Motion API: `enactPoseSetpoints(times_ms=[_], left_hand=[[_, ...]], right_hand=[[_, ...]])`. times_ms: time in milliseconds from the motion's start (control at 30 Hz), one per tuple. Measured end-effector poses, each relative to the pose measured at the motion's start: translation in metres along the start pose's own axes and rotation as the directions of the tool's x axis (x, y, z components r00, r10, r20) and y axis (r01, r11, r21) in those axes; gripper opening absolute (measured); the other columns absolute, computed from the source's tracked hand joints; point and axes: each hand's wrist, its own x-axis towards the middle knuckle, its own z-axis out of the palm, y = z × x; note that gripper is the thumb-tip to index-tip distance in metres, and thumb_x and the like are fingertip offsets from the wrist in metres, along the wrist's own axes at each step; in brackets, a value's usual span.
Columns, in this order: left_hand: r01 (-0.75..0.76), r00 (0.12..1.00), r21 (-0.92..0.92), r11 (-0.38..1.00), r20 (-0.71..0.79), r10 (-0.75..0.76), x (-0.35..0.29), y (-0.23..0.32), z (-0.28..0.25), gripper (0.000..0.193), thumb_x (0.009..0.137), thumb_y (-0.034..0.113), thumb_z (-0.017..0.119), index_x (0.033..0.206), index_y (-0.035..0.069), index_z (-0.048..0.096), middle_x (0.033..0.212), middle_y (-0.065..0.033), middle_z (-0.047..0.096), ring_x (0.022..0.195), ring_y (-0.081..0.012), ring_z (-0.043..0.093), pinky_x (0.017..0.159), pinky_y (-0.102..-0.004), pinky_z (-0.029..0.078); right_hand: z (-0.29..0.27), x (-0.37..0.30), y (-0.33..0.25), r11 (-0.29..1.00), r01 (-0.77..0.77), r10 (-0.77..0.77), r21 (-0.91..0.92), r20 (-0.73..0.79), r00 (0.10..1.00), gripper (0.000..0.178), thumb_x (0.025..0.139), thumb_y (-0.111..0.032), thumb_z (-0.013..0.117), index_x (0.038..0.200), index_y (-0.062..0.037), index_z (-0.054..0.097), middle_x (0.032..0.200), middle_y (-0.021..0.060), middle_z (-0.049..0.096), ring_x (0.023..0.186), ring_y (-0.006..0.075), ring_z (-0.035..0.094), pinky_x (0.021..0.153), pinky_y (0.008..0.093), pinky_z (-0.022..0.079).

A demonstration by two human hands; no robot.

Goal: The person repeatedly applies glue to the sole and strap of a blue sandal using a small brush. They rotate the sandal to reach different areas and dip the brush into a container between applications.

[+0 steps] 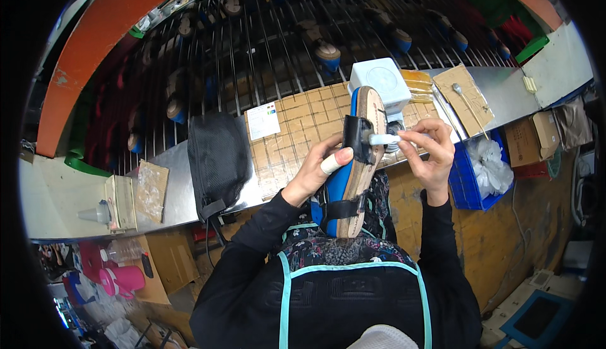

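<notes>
The single head view is looking steeply down from above the workbench (189, 191), facing it closely, edges bending toward the rim.

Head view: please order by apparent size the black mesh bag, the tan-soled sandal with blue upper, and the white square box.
1. Black mesh bag, though the tan-soled sandal looks nearly as large and is nearer.
2. Sandal.
3. White square box, clearly smallest.
</notes>
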Motion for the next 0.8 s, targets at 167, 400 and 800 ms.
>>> enactPoseSetpoints(times_ms=[167,400,800], left_hand=[[-0.011,1.0,-0.059,0.998,-0.022,0.009,0.003,-0.002,-0.003,0.071,0.086,0.055,0.06,0.122,-0.006,0.055,0.111,-0.0146,0.062,0.103,-0.0184,0.057,0.09,-0.029,0.044],[0.149,0.989,-0.29,0.945,0.056,-0.139,0.004,0.001,-0.009,0.075,0.088,0.062,0.054,0.125,-0.004,0.052,0.112,-0.0137,0.062,0.097,-0.017,0.063,0.085,-0.0284,0.051],[0.006,0.973,-0.447,0.894,-0.205,-0.11,-0.021,-0.001,-0.012,0.063,0.094,0.055,0.047,0.127,0.003,0.05,0.111,-0.011,0.062,0.093,-0.0162,0.065,0.079,-0.0298,0.056]], right_hand=[[0.001,-0.003,-0.004,0.997,0.062,-0.06,-0.044,0.041,0.997,0.023,0.067,-0.009,0.08,0.089,-0.0133,0.076,0.087,0.0013,0.061,0.075,0.0139,0.057,0.076,0.0312,0.032],[0.01,0.002,-0.004,0.982,-0.111,0.106,0.152,0.039,0.994,0.018,0.073,-0.008,0.077,0.091,-0.0082,0.075,0.086,0.0041,0.06,0.078,0.0142,0.058,0.069,0.0286,0.038],[0.048,-0.026,-0.05,0.877,-0.385,0.365,0.286,0.124,0.923,0.014,0.079,-0.007,0.075,0.092,-0.0044,0.075,0.087,0.003,0.057,0.062,0.0066,0.049,0.055,0.0219,0.039]])
